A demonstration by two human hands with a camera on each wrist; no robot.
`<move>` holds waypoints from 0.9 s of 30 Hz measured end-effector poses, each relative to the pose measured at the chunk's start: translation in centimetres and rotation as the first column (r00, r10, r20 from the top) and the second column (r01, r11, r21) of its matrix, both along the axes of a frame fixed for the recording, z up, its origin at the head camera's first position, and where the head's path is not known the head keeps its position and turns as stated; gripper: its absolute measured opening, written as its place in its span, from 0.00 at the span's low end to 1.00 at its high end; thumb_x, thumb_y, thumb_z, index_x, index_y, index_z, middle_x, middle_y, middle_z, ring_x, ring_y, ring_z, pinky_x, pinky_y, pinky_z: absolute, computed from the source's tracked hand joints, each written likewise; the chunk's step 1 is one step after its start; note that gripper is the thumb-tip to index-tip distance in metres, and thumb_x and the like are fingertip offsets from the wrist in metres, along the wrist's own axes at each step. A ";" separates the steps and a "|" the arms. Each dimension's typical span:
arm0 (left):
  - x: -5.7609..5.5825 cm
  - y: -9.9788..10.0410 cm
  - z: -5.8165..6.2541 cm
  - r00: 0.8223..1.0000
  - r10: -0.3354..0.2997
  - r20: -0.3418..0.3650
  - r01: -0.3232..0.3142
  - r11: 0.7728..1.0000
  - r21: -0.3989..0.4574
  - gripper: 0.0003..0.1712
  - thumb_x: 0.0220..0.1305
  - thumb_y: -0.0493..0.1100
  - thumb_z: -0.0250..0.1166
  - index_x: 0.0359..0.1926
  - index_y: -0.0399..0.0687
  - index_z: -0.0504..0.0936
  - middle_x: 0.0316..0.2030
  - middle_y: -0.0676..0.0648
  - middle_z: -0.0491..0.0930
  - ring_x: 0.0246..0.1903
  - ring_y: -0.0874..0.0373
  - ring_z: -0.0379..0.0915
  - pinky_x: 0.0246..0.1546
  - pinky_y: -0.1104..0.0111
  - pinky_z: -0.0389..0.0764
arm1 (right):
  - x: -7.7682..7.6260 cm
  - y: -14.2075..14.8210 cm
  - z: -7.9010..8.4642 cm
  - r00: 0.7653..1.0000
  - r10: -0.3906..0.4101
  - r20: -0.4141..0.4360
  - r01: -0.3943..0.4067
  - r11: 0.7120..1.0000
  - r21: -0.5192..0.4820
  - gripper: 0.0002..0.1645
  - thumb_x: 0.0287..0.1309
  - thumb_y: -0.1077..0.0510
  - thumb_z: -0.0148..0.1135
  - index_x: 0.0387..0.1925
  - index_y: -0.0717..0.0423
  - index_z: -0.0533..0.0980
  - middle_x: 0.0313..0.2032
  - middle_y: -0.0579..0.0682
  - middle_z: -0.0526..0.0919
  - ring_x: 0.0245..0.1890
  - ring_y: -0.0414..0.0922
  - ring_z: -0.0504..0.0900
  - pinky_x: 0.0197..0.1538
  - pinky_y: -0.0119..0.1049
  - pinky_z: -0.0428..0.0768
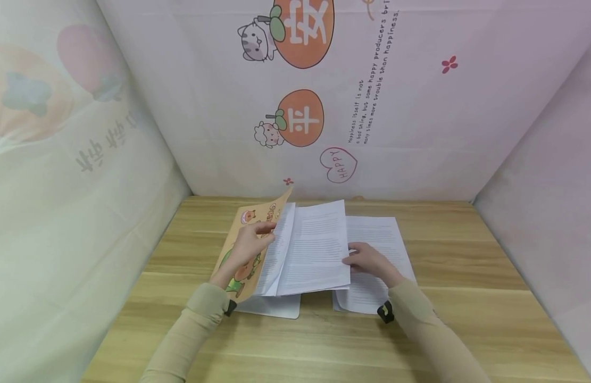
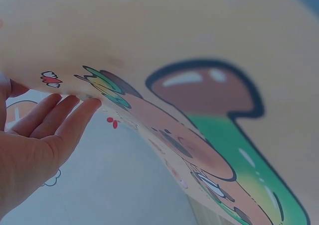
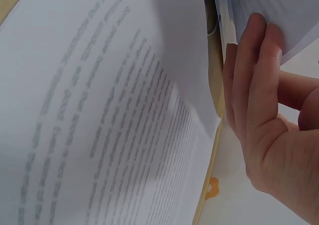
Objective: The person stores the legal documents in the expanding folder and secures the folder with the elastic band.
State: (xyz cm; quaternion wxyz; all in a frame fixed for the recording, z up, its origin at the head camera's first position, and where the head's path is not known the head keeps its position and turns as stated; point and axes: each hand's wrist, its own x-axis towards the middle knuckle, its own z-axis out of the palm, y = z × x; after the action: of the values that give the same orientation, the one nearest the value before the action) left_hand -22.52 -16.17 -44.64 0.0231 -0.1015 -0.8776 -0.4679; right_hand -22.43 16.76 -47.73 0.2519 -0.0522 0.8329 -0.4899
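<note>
An orange folder [image 1: 230, 242] with cartoon prints stands half opened on the left, its cover raised at a slant. My left hand [image 1: 249, 242] holds the cover at its free edge; in the left wrist view the hand's fingertips [image 2: 92, 103] are right at that edge. Beside the cover, a stack of printed sheets [image 1: 316, 247] is lifted off the table at its right side. My right hand [image 1: 369, 260] grips the right edge of these sheets between thumb and fingers. Beneath that hand lie more printed pages [image 1: 383, 239], also in the right wrist view [image 3: 99, 110].
Everything lies on a wood-grain table [image 1: 448, 330]. A white panel with a rounded corner [image 1: 276, 307] shows under the folder. Printed cloth [image 1: 396, 170] hangs behind the table, with more cloth along the left and right sides.
</note>
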 end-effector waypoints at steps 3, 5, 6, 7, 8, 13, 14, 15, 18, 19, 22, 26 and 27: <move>0.1 0.0 0.0 1.000 0.003 0.005 -0.003 1.000 -0.007 0.23 0.60 0.40 0.61 0.58 0.42 0.81 0.54 0.40 0.84 0.55 0.47 0.81 0.51 0.57 0.82 | -0.1 -0.7 0.0 1.000 0.000 -0.006 0.000 1.000 0.007 0.30 0.62 0.62 0.60 0.63 0.73 0.68 0.47 0.65 0.84 0.36 0.39 0.83 0.40 0.32 0.83; 0.1 0.1 0.0 1.000 0.008 0.009 -0.008 1.000 -0.010 0.23 0.60 0.40 0.61 0.58 0.43 0.81 0.54 0.42 0.85 0.55 0.48 0.81 0.52 0.57 0.82 | -0.1 -0.9 0.0 1.000 -0.002 -0.009 0.002 1.000 0.013 0.30 0.62 0.62 0.60 0.63 0.73 0.68 0.47 0.65 0.84 0.35 0.40 0.83 0.40 0.33 0.83; 0.1 0.1 0.0 1.000 0.008 0.009 -0.008 1.000 -0.008 0.23 0.60 0.40 0.61 0.58 0.43 0.81 0.54 0.42 0.85 0.55 0.47 0.81 0.51 0.57 0.82 | -0.1 -1.0 -0.1 1.000 -0.005 -0.008 0.006 1.000 0.012 0.30 0.62 0.62 0.60 0.63 0.73 0.68 0.46 0.65 0.84 0.35 0.40 0.83 0.40 0.33 0.84; 0.2 0.1 0.0 1.000 0.009 0.009 -0.009 1.000 -0.008 0.23 0.60 0.40 0.61 0.58 0.43 0.81 0.54 0.42 0.85 0.55 0.47 0.81 0.51 0.57 0.82 | -0.1 -1.2 -0.1 1.000 -0.011 -0.005 0.011 1.000 0.009 0.30 0.62 0.62 0.60 0.63 0.72 0.68 0.46 0.64 0.84 0.35 0.41 0.84 0.40 0.33 0.84; 0.2 0.1 0.1 1.000 0.009 0.008 -0.009 1.000 -0.009 0.23 0.60 0.40 0.61 0.58 0.43 0.82 0.53 0.42 0.85 0.55 0.47 0.81 0.51 0.57 0.82 | -0.1 -1.2 -0.2 1.000 -0.006 -0.007 0.006 1.000 0.010 0.30 0.62 0.62 0.60 0.63 0.72 0.68 0.46 0.64 0.84 0.35 0.41 0.84 0.40 0.33 0.84; 0.2 0.1 0.0 1.000 0.009 0.006 -0.009 1.000 -0.009 0.23 0.60 0.39 0.61 0.58 0.42 0.82 0.53 0.42 0.85 0.55 0.47 0.80 0.50 0.58 0.82 | -0.3 -1.8 -0.3 1.000 -0.012 0.008 0.012 1.000 0.010 0.31 0.63 0.61 0.59 0.65 0.71 0.66 0.48 0.64 0.83 0.36 0.41 0.84 0.41 0.33 0.84; 0.2 0.1 0.0 1.000 0.009 0.006 -0.009 1.000 -0.009 0.24 0.60 0.39 0.61 0.58 0.42 0.81 0.53 0.42 0.85 0.55 0.47 0.80 0.50 0.58 0.82 | -0.3 -1.9 -0.3 1.000 -0.011 0.010 0.011 1.000 0.010 0.32 0.63 0.61 0.59 0.66 0.71 0.65 0.49 0.64 0.83 0.36 0.41 0.84 0.41 0.34 0.84; 0.2 0.1 0.0 1.000 0.010 0.008 -0.010 1.000 -0.007 0.24 0.60 0.39 0.61 0.58 0.42 0.81 0.54 0.42 0.85 0.55 0.47 0.80 0.50 0.57 0.82 | -0.3 -2.0 -0.2 1.000 -0.016 0.013 0.016 1.000 0.007 0.33 0.63 0.61 0.59 0.66 0.71 0.65 0.49 0.64 0.83 0.36 0.42 0.84 0.42 0.35 0.85; 0.1 0.1 -0.1 1.000 0.013 0.011 -0.013 1.000 -0.002 0.24 0.60 0.40 0.61 0.58 0.42 0.81 0.53 0.42 0.85 0.55 0.47 0.80 0.52 0.56 0.82 | -0.3 -2.3 -0.1 1.000 -0.027 0.016 0.027 1.000 0.007 0.34 0.63 0.61 0.59 0.68 0.69 0.63 0.49 0.64 0.83 0.36 0.43 0.85 0.42 0.38 0.85; 0.1 0.1 -0.1 1.000 0.014 0.013 -0.014 1.000 0.000 0.24 0.60 0.40 0.61 0.58 0.42 0.81 0.53 0.42 0.85 0.55 0.47 0.80 0.52 0.56 0.81 | -0.3 -2.4 -0.1 0.999 -0.036 0.020 0.036 0.999 0.009 0.34 0.63 0.61 0.59 0.68 0.68 0.63 0.49 0.64 0.83 0.36 0.43 0.85 0.42 0.38 0.85; 0.0 0.1 -0.1 1.000 0.012 0.012 -0.011 1.000 -0.002 0.24 0.60 0.40 0.61 0.58 0.41 0.81 0.54 0.41 0.85 0.55 0.47 0.80 0.53 0.56 0.81 | -0.2 -2.5 0.1 0.999 -0.049 0.018 0.049 0.999 0.018 0.35 0.64 0.60 0.59 0.69 0.66 0.62 0.50 0.64 0.82 0.37 0.45 0.85 0.43 0.41 0.86; 0.1 0.1 0.0 1.000 0.014 0.011 -0.014 1.000 -0.001 0.24 0.60 0.40 0.61 0.57 0.41 0.82 0.53 0.40 0.85 0.55 0.47 0.80 0.51 0.56 0.81 | 0.0 -2.5 0.3 0.998 -0.060 0.014 0.059 0.998 0.021 0.33 0.64 0.60 0.56 0.68 0.66 0.62 0.51 0.66 0.82 0.42 0.49 0.86 0.46 0.43 0.86; 0.1 0.1 0.0 1.000 0.014 0.008 -0.014 1.000 -0.002 0.24 0.60 0.40 0.61 0.57 0.41 0.82 0.53 0.41 0.85 0.55 0.47 0.81 0.51 0.56 0.82 | 0.0 -2.4 0.3 0.998 -0.063 0.013 0.063 0.998 0.024 0.33 0.64 0.61 0.55 0.68 0.66 0.62 0.52 0.66 0.81 0.43 0.50 0.86 0.46 0.44 0.86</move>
State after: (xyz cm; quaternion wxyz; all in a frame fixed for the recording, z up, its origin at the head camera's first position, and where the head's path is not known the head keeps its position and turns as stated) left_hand -22.45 -16.06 -44.67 0.0226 -0.0934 -0.8789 -0.4673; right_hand -22.39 14.35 -47.43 0.2426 -0.0195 0.8382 -0.4880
